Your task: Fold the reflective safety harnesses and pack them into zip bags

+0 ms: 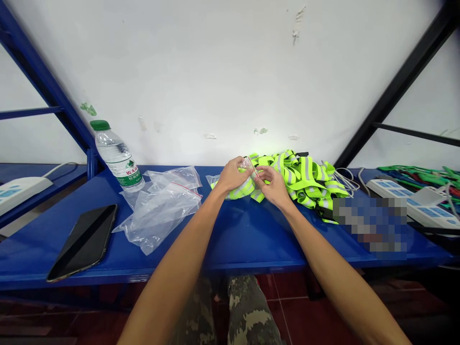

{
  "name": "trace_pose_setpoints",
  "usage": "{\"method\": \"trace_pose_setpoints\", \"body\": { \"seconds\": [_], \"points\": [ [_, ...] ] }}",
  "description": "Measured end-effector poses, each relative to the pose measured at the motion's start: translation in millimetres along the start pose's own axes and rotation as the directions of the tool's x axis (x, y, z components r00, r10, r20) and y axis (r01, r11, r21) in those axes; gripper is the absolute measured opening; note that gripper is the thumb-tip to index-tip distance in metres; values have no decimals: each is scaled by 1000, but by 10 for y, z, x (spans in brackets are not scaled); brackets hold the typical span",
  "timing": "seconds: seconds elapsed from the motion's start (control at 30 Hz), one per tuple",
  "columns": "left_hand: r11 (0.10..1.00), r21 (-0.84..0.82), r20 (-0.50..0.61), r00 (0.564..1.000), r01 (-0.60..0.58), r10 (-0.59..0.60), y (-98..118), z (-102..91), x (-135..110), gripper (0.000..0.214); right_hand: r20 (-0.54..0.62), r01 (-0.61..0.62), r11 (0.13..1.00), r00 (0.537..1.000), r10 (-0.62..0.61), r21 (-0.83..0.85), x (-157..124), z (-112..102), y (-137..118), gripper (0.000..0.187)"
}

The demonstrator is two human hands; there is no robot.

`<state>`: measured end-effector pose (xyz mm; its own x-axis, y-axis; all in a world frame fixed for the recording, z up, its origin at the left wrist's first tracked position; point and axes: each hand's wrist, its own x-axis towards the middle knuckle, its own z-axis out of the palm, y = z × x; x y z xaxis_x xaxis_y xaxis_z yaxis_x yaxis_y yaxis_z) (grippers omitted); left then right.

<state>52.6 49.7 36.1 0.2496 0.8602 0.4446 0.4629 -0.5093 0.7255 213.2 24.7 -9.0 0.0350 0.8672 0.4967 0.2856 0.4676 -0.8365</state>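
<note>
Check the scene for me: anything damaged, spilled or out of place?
The wall looks damaged: rough white scuffs near the top and green patches lower down. The neon straps lie jumbled. The bottle seems to lean, possibly just lens distortion. No spill shows.

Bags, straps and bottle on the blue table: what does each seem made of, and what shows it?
Bags: likely thin, glossy plastic film; see-through and creased.
Straps: probably fabric, mostly matt; they bend in soft loops.
Bottle: apparently smooth, clear plastic; see-through with highlights.
</note>
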Motion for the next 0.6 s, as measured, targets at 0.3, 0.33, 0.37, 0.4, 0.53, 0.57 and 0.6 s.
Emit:
{"method": "trace_pose_setpoints", "body": {
  "seconds": [0.3, 0.33, 0.37, 0.4, 0.53, 0.57, 0.6],
  "points": [
    [999, -10, -37, 998, -43, 42, 0, 49, -39, 19, -1, 38, 998, 999, -39, -46, -3, 1, -21, 42],
    [999, -9, -38, 998, -44, 43, 4, 53, -43, 19, 6, 50, 996, 999, -50, -68, -8, 0, -19, 41],
    [999, -5, -36, 998, -43, 43, 7, 56, -46, 19, 11, 64, 994, 998, -63, -91, -13, 1, -16, 39],
    [999, 3, -34, 999, -41, 41, 11, 57, -49, 20, 14, 80, 990, 997, -79, -115, -18, 2, -14, 38],
    [999, 44, -35, 999, -26, 28, 17, 57, -58, 22, 24, 102, 982, 995, -99, -158, -28, 4, 1, 35],
    [999, 48, -36, 999, -22, 24, 17, 59, -59, 22, 27, 91, 984, 996, -88, -151, -29, 3, 4, 34],
    [999, 49, -37, 999, -20, 22, 15, 61, -59, 22, 30, 78, 987, 997, -74, -140, -29, 3, 5, 34]
  ]
}}
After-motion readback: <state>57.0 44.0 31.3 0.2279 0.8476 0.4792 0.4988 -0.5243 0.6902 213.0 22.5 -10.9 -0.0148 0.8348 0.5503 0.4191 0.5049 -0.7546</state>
